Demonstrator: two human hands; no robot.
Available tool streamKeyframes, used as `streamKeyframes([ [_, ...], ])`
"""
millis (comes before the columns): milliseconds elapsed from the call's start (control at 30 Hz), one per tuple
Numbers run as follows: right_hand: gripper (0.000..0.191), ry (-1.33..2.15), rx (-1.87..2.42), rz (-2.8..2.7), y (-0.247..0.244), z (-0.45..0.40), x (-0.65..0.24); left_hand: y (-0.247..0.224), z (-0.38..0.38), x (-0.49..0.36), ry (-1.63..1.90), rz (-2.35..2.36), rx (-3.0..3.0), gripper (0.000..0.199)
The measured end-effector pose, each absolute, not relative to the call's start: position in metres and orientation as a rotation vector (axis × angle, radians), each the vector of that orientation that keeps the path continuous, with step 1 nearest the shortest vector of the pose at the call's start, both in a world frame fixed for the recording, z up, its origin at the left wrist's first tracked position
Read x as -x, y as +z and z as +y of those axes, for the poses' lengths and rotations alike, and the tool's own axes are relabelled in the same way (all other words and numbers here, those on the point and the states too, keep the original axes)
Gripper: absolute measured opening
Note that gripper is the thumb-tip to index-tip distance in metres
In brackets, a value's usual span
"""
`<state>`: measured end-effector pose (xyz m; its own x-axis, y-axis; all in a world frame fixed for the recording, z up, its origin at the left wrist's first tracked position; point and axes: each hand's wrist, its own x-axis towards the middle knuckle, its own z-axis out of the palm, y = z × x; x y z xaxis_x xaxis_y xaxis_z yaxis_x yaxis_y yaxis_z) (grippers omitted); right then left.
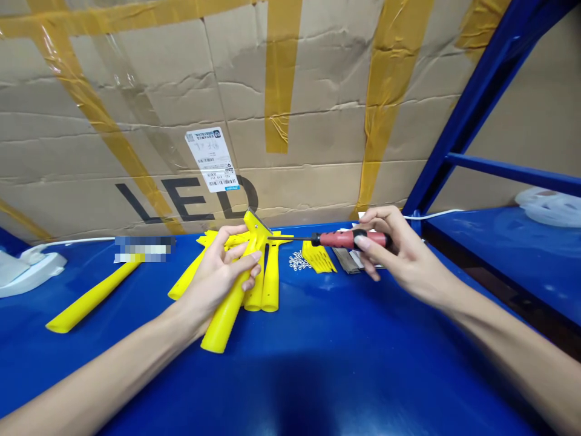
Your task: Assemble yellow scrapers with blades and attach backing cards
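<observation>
Right grip (pixel 399 245) snug round screwdriver (pixel 333 240); left (pixel 222 263) round yellow handle (pixel 227 316)

12 o'clock: cardboard box (pixel 329 133) stood behind blue surface (pixel 318 375), banded with amber tape (pixel 282 72) | 10 o'clock: printed white label (pixel 212 160), lower end meeting black LED lettering (pixel 175 200) | 2 o'clock: blue metal frame (pixel 458 127) slanted | 3 o'clock: translucent plastic piece (pixel 551 209) rested on blue panel (pixel 476 242) | 9 o'clock: white object (pixel 36 275) lay beside white cable (pixel 77 240)

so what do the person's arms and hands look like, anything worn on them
The left hand and right hand are bare, with no gloves, rings or watch visible. The left forearm and right forearm show no sleeves or markings.
</observation>
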<state>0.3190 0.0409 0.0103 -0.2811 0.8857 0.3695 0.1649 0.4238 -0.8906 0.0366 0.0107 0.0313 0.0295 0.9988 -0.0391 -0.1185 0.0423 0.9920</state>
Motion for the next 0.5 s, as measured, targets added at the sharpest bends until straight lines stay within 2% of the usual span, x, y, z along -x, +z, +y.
streamKeyframes([
  [100, 0.024, 0.725, 1.09, -1.668, 0.0083, 0.0403, -0.3172, 0.0314, 0.0106, -0.0368, 1.185, 1.123, -1.105, 0.05],
  [300, 0.033, 0.928, 0.871, -1.758, 0.0135, 0.0369, -0.317, 0.031, 0.0114, -0.0367, 1.221, 1.122, -1.084, 0.053],
  [367, 0.026, 0.844, 0.96, -1.706, 0.0139, 0.0373, -0.3165, 0.0302, 0.0107, -0.037, 1.202, 1.125, -1.09, 0.053],
  [500, 0.027, 0.758, 1.119, -1.7, 0.0123, 0.039, -0.3171, 0.0296, 0.0093, -0.0374, 1.185, 1.128, -1.109, 0.054],
])
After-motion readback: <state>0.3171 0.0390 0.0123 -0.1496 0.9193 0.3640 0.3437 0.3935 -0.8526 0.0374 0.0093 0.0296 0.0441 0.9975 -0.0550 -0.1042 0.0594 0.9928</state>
